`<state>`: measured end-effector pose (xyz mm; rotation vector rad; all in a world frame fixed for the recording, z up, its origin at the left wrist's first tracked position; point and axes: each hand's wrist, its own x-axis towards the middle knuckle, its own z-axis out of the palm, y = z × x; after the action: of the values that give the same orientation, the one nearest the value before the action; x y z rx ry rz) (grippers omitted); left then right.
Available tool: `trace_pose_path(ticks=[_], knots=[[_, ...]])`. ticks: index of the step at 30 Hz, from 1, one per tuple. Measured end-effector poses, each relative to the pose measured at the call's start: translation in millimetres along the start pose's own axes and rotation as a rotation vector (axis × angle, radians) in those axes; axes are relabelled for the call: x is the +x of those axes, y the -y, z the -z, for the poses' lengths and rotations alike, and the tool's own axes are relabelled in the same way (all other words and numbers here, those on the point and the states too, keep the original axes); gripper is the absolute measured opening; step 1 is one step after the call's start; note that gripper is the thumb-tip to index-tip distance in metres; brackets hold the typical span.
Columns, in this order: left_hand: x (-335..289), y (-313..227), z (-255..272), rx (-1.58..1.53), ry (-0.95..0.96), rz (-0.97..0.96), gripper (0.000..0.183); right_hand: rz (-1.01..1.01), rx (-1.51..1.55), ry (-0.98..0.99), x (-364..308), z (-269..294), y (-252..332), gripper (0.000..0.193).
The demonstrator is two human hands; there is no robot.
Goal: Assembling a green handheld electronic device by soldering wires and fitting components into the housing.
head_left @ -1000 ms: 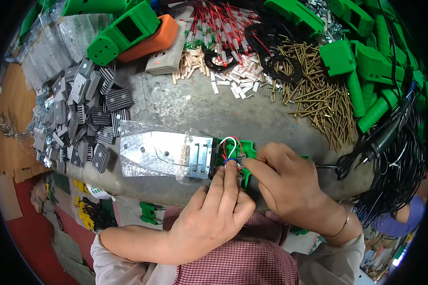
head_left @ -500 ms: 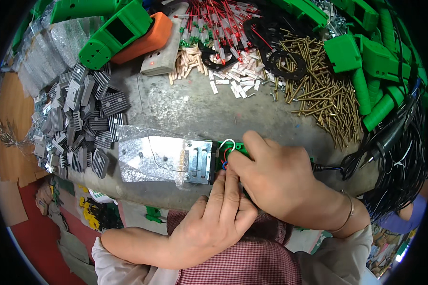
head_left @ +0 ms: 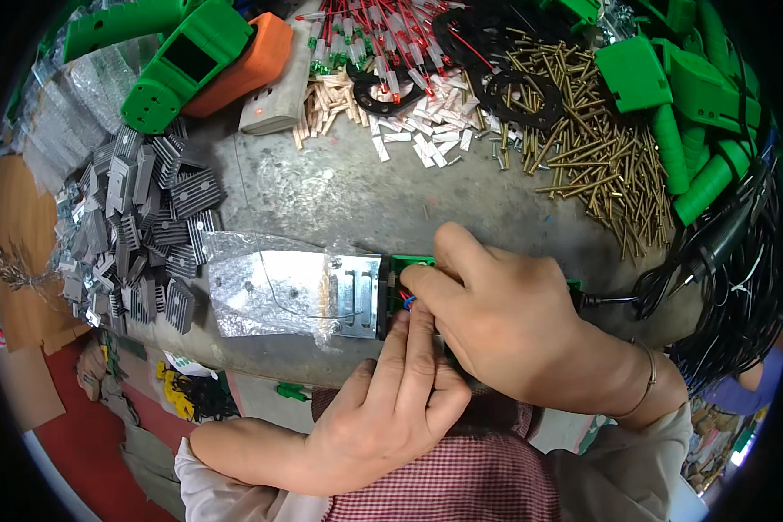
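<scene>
In front of me lies a tool with a green plastic housing [head_left: 416, 260] and a shiny metal plate [head_left: 357, 296] wrapped in clear bubble wrap [head_left: 265, 291]. The housing is largely under my hands. My right hand [head_left: 505, 317] is closed over it, thumb and index finger pinched down among the thin wires inside; its fingertips are partly hidden. Red and blue wires [head_left: 409, 302] show just below that pinch. My left hand [head_left: 387, 409] presses its index and middle fingertips together against the near edge of the housing by the wires, its other fingers curled.
Grey finned metal parts [head_left: 148, 226] are heaped at left. Brass screws [head_left: 600, 148], white pieces [head_left: 422, 139] and red-wired lamps [head_left: 383, 43] lie at the back. Green housings [head_left: 635, 74] and black power cords [head_left: 731, 278] fill the right. A green-and-orange pair of shells [head_left: 252, 65] stands back left.
The white wire loop that stood above the housing no longer shows; my right fingertips have moved down and left over that spot. My left hand stays nearly in place. The view has shifted slightly.
</scene>
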<state>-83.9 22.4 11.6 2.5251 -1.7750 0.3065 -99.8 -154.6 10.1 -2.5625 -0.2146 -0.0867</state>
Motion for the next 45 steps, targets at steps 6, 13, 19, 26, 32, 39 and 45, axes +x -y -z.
trace_pose_path(ticks=[6, 13, 19, 26, 32, 39, 45], knots=[[1, 0, 1, 0.036, 0.005, 0.006, 0.009, 0.071, -0.030, -0.048, -9, -3, -9, 0.029], [3, 3, 3, -0.021, 0.000, -0.014, 0.011, 0.071, 0.041, -0.007, -7, -1, -4, 0.029], [6, 8, 1, -0.088, -0.015, -0.039, 0.013, 0.053, 0.104, -0.047, -12, -3, -12, 0.028], [7, 13, 0, -0.114, 0.013, -0.060, 0.033, -0.025, 0.216, -0.175, -32, 3, -7, 0.032], [5, 10, 4, -0.083, 0.108, -0.058, 0.058, -0.019, 0.247, -0.193, -29, 0, -9, 0.032], [7, 14, 2, -0.117, 0.037, -0.095, 0.035, -0.036, -0.014, -0.034, -13, 4, 2, 0.032], [17, 13, 6, -0.135, 0.212, -0.102, 0.084, 0.004, 0.093, -0.118, -28, -2, -16, 0.033]])
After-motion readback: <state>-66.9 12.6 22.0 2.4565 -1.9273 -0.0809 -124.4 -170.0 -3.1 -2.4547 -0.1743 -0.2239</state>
